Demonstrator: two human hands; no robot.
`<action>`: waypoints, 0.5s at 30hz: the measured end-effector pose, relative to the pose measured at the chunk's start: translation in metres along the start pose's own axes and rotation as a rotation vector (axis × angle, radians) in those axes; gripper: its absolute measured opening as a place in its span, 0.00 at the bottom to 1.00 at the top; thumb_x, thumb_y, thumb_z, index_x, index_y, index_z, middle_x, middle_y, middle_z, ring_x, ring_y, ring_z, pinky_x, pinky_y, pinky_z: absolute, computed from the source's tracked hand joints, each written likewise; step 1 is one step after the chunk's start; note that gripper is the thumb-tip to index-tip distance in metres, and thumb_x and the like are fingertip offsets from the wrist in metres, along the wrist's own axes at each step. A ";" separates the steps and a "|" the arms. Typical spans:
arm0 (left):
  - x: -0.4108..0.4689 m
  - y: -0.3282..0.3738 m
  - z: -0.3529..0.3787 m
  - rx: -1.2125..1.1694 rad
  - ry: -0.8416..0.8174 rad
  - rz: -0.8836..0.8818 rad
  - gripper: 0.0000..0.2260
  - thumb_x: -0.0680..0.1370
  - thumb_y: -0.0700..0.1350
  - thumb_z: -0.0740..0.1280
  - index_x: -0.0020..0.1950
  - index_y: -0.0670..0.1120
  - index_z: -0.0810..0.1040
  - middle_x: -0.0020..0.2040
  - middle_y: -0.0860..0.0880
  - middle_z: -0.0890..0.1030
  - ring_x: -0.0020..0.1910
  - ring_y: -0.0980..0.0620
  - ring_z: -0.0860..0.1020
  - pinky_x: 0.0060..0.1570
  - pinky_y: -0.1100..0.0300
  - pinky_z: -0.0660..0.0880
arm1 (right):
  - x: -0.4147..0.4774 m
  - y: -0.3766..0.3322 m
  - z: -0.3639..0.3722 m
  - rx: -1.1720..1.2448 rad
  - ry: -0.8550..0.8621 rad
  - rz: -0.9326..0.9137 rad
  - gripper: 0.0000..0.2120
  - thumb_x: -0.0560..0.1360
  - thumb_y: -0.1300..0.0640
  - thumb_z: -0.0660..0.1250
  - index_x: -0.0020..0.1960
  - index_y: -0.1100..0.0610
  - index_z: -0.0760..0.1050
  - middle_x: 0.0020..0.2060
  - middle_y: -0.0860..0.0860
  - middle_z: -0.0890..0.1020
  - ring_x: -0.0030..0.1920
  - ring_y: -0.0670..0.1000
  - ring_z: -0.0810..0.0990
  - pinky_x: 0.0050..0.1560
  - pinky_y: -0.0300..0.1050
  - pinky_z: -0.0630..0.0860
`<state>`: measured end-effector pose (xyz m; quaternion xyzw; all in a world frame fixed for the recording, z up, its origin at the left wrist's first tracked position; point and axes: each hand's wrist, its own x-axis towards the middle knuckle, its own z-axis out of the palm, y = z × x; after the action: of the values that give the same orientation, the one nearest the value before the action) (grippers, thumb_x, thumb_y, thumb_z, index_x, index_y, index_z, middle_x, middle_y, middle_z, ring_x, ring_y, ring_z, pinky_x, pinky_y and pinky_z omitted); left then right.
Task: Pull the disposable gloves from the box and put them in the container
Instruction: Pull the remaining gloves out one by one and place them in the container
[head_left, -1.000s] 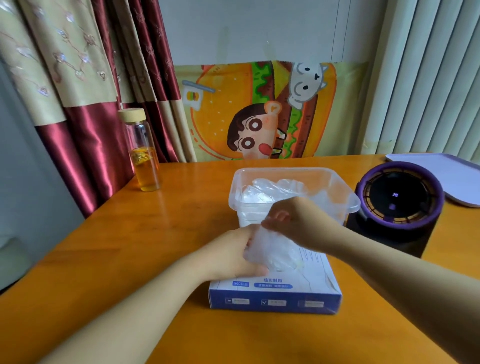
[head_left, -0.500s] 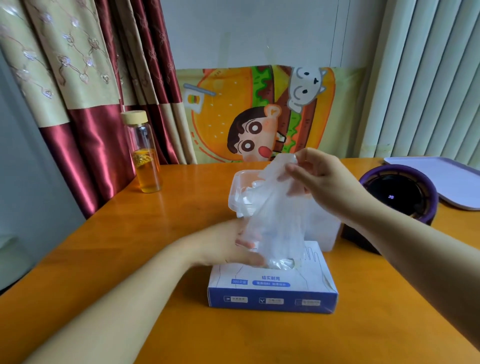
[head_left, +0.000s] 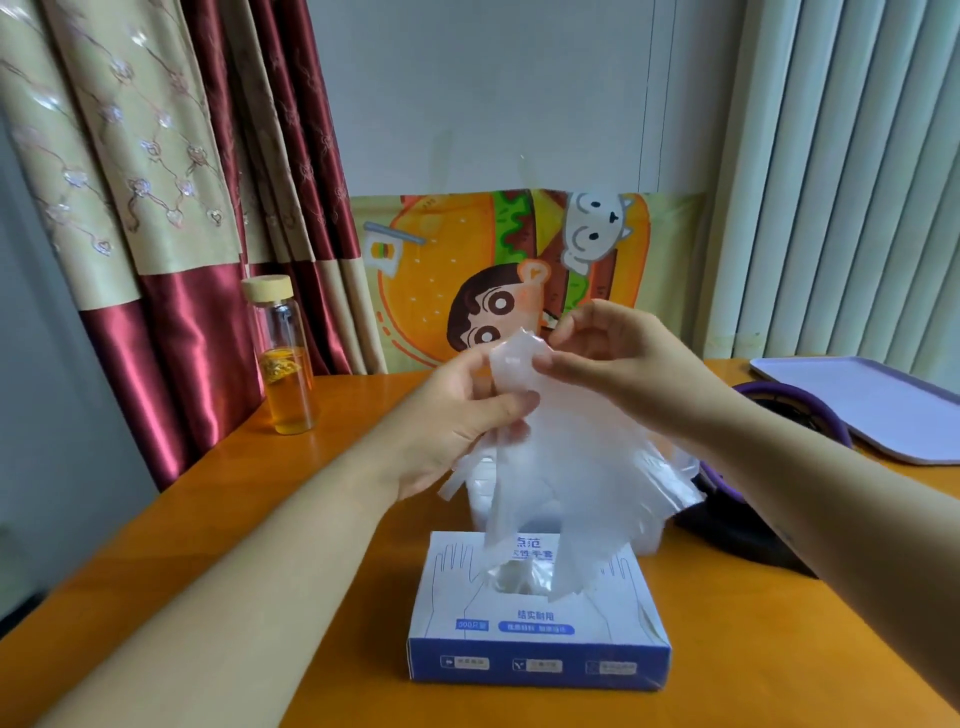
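Note:
A blue and white glove box (head_left: 537, 639) lies on the table near me. A clear disposable glove (head_left: 566, 467) hangs above it, its lower edge over the box's opening. My left hand (head_left: 457, 421) and my right hand (head_left: 618, 358) both pinch the glove's top edge, held up above the box. The clear plastic container (head_left: 480, 493) stands just behind the box, mostly hidden by the hanging glove and my hands.
A glass bottle (head_left: 283, 358) of amber liquid stands at the back left of the wooden table (head_left: 332, 519). A round black and purple device (head_left: 800, 415) sits right of the container, with a lilac tray (head_left: 872, 405) beyond. Curtains and a cartoon poster line the back.
My right hand has lifted the glove up out of the box. My left hand has left the box top and risen to grip the glove's top edge too.

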<state>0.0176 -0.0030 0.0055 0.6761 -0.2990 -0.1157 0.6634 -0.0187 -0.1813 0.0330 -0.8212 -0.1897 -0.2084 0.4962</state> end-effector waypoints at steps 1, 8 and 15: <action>0.001 0.002 -0.003 -0.027 0.032 0.030 0.21 0.76 0.36 0.66 0.68 0.45 0.71 0.55 0.43 0.81 0.51 0.48 0.81 0.51 0.55 0.80 | 0.001 0.003 -0.005 0.026 0.051 0.053 0.17 0.64 0.43 0.71 0.44 0.54 0.74 0.36 0.50 0.81 0.32 0.45 0.76 0.37 0.41 0.74; 0.001 0.007 -0.024 -0.174 0.119 0.104 0.26 0.73 0.34 0.66 0.68 0.51 0.71 0.50 0.47 0.84 0.49 0.50 0.83 0.47 0.58 0.80 | -0.012 0.036 -0.020 0.368 -0.226 0.779 0.43 0.61 0.28 0.61 0.67 0.56 0.67 0.49 0.61 0.81 0.46 0.56 0.80 0.48 0.50 0.77; 0.001 0.000 -0.031 -0.185 0.120 0.074 0.32 0.71 0.31 0.65 0.71 0.54 0.67 0.60 0.47 0.81 0.54 0.48 0.81 0.55 0.53 0.78 | -0.006 0.026 -0.004 0.785 -0.292 0.578 0.26 0.70 0.47 0.66 0.66 0.50 0.69 0.43 0.50 0.84 0.40 0.48 0.81 0.46 0.44 0.80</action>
<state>0.0352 0.0225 0.0083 0.6062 -0.2716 -0.0774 0.7435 -0.0104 -0.1970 0.0124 -0.6124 -0.0862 0.1414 0.7730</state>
